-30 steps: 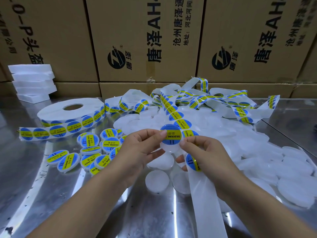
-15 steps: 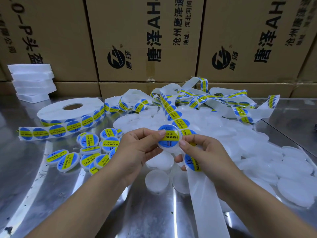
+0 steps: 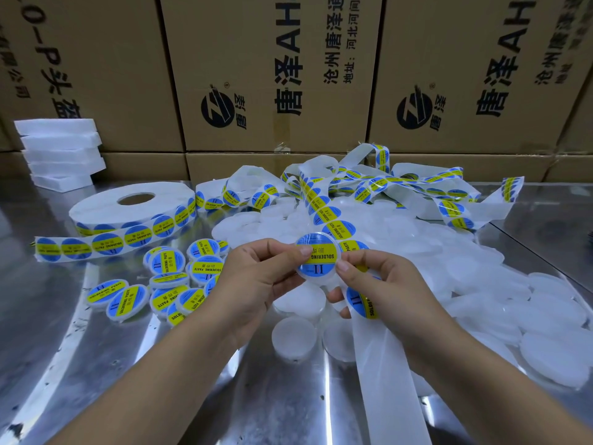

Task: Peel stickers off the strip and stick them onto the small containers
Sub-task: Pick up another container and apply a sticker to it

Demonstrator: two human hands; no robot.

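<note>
Sticker [image 3: 316,256], blue with a yellow band, lies on the face of a small container [image 3: 317,280] held up over the middle of the metal table [image 3: 48,332], above the loose white pile. The left hand [image 3: 256,277] pinches the container's left edge between curled thumb and forefinger. The right hand [image 3: 382,284] has its fingers curled too, one fingertip touching the container's right edge, while the strip [image 3: 391,396] passes through its grip, with the next sticker [image 3: 361,303] showing just below the thumb.

The label looks seated inside the rim, so the step in hand is probably smoothing it down. To do that well, rub from the centre outward to the rim, so no bubble or lifted edge is left, and let the left hand brace the container from behind against the pressure. The lower right fingers should hold the strip lightly taut, ready for the next peel. The finished piece then belongs with the labelled containers [image 3: 167,284] at the left, well apart from the unlabelled ones [image 3: 481,284]
</note>
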